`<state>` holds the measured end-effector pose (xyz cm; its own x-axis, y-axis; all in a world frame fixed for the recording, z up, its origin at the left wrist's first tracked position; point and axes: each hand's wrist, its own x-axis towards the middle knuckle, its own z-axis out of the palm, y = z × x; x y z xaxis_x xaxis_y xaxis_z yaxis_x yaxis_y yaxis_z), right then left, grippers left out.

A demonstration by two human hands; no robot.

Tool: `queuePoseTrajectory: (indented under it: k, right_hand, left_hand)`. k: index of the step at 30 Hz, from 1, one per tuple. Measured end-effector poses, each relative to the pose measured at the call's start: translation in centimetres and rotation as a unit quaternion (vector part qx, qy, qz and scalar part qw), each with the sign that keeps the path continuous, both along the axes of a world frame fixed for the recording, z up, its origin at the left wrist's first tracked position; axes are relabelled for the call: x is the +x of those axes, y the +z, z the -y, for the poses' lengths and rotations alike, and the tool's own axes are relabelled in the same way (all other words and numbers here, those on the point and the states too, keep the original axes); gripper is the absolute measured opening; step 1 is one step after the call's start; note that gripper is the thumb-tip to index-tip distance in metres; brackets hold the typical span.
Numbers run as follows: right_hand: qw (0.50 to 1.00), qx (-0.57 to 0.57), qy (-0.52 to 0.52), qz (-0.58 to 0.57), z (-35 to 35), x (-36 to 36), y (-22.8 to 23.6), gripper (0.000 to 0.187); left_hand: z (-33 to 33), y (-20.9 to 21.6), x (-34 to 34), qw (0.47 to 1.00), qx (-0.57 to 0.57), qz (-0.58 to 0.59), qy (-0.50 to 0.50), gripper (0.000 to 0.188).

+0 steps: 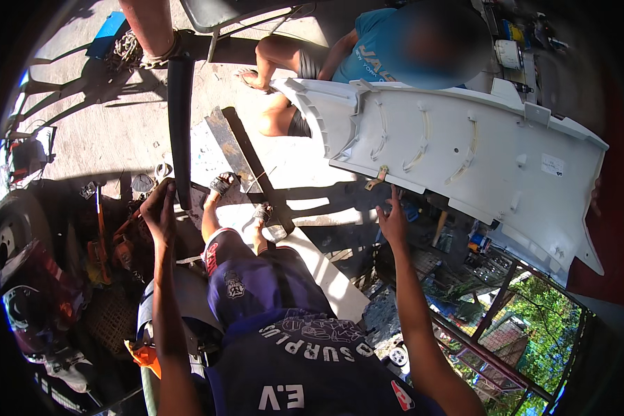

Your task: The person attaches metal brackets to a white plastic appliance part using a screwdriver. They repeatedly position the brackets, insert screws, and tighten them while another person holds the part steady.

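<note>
My left hand [161, 211] is closed at the lower end of a long, narrow black strip [179, 125], which stands up toward a reddish post. Its fingertips are pressed together beside the strip's edge. My right hand [394, 223] is raised with the fingers apart and nothing in it. The index fingertip is near the lower edge of a large white moulded panel [499, 149]; I cannot tell whether it touches. A small brass-coloured bracket [376, 178] sits on that edge, just left of my fingertip. Curved ribs and a label show on the panel.
A person in a blue shirt [374, 52] sits behind the panel. Another hand [595, 197] is at its right edge. The reddish post [148, 28] has a chain [126, 50] beside it. Tools and a wheel [14, 236] crowd the left; a metal mesh frame [513, 333] stands lower right.
</note>
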<state>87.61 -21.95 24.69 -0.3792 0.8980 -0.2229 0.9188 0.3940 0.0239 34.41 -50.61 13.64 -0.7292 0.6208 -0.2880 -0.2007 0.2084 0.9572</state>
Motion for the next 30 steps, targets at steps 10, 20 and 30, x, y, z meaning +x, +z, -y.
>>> queuePoseTrajectory:
  k: [10,20,30]
  right_hand:
    - [0.949,0.143,-0.129,-0.251,2.9,0.3,2.6,0.029]
    - [0.918,0.281,-0.054,-0.273,0.3,-9.8,19.6,0.015]
    - [0.872,0.406,0.01,-0.273,-4.1,-15.7,33.9,0.009]
  left_hand:
    - [-4.8,2.6,0.4,0.998,0.029,-0.052,-0.021,0.02]
    - [-9.1,7.5,2.3,0.988,0.037,-0.082,-0.129,0.028]
    - [-10.9,5.7,2.7,0.983,0.097,-0.099,-0.123,0.031]
